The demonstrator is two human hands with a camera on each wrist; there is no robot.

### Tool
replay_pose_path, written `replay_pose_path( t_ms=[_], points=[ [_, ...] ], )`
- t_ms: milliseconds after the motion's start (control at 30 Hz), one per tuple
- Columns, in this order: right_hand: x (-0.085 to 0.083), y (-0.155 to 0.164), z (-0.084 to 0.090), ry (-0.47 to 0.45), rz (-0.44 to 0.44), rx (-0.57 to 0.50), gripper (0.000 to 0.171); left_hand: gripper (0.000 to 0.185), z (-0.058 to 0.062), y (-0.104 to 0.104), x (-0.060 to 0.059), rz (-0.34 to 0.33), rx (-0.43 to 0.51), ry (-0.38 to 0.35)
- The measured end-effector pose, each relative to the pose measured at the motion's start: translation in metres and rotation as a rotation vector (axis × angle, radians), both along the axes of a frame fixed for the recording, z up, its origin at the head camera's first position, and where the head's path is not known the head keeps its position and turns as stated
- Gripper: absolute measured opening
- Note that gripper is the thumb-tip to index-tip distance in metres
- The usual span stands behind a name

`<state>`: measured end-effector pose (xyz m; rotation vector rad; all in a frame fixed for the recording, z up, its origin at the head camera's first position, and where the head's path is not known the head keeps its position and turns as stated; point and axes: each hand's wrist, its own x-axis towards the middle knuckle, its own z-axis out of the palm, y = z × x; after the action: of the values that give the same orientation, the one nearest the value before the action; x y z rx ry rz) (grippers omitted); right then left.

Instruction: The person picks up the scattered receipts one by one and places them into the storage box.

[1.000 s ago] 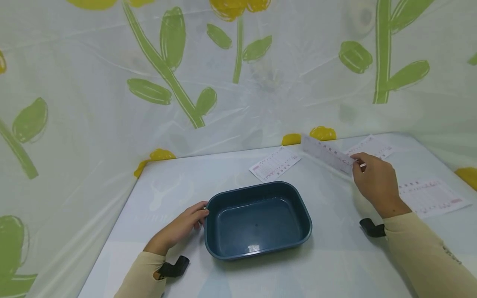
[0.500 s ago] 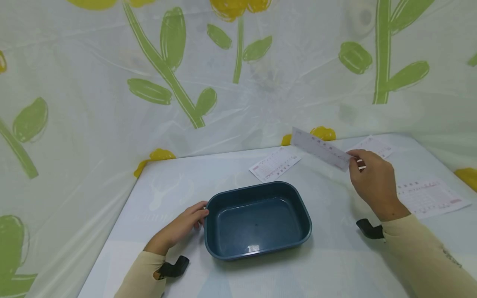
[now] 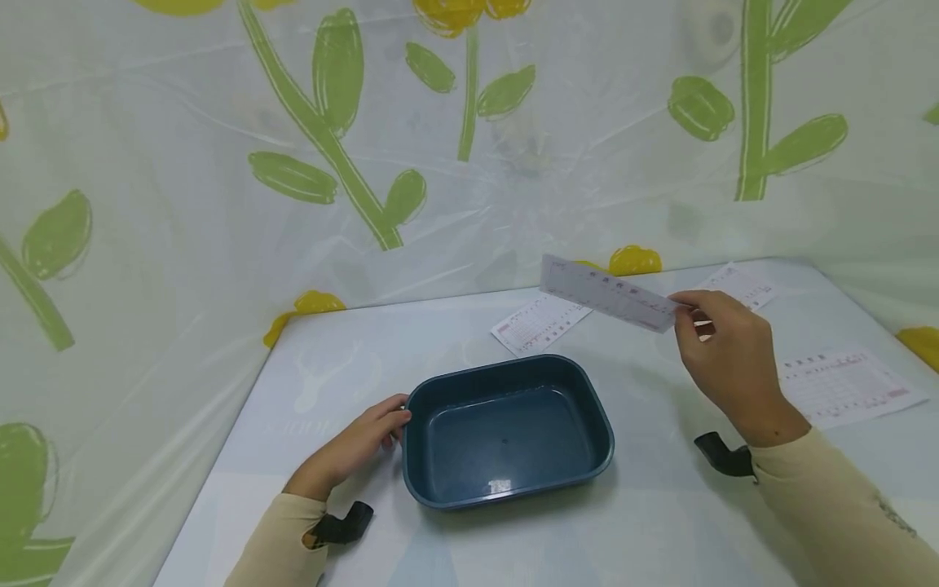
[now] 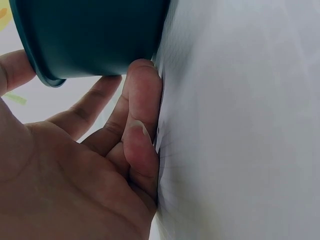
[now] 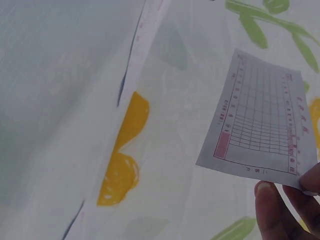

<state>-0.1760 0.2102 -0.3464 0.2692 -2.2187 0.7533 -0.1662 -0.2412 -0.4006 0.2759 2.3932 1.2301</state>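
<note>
A dark teal plastic basin (image 3: 506, 440) sits on the table. My left hand (image 3: 359, 444) holds its left side, with the thumb at the rim and bent fingers (image 4: 145, 95) low against the outer wall in the left wrist view. At the right, above the table, my right hand (image 3: 729, 355) pinches one end of a printed paper slip (image 3: 605, 295) between thumb and fingers. This slip (image 5: 255, 120) shows a ruled grid with red print in the right wrist view. Nothing lies inside the basin.
One printed slip (image 3: 535, 324) lies behind the basin. Another slip (image 3: 741, 281) is at the far right, partly behind my right hand. A larger-looking sheet (image 3: 844, 383) lies right of that hand. A flower-patterned sheet (image 3: 513, 179) hangs behind the table (image 3: 337, 391).
My right hand has moved slightly left with the paper slip, which now overlaps the slip behind the basin in the head view. My left hand and the basin have stayed put.
</note>
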Motion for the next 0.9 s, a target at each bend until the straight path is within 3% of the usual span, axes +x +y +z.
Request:
replay_pose_path(
  t_ms=[300,600,900],
  points=[
    [0.005,-0.007,0.007,0.053,0.028,-0.015,0.022,0.039,-0.001,-0.001,0.0,0.001,-0.007,-0.003],
    [0.009,-0.014,0.014,0.037,0.034,0.005,0.021,0.039,0.001,0.0,-0.005,-0.023,0.016,0.023],
    [0.017,-0.019,0.015,0.047,0.065,0.006,0.018,0.039,0.0,-0.001,-0.003,-0.018,0.0,0.002]
  ],
)
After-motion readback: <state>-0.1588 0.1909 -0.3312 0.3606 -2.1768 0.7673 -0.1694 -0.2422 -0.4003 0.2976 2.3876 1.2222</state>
